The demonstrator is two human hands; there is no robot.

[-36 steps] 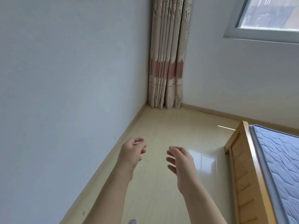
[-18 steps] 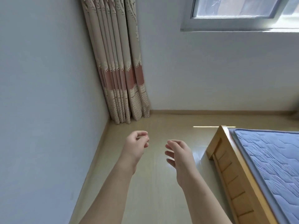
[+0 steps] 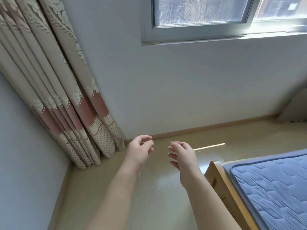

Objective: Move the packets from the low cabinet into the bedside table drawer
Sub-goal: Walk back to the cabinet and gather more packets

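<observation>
furniture piece (image 3: 295,107) | pale beige, right edge, against window wall | which one: unclear

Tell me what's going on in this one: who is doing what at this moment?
A person stands in a bedroom with both bare arms stretched forward over the floor. The left hand and right hand hold nothing, and their fingers are loosely curled. No packets, low cabinet or drawer can be made out in this view. A curtain hangs in the corner on the left, a window is above, and a bed with a blue mattress is on the right.
</observation>
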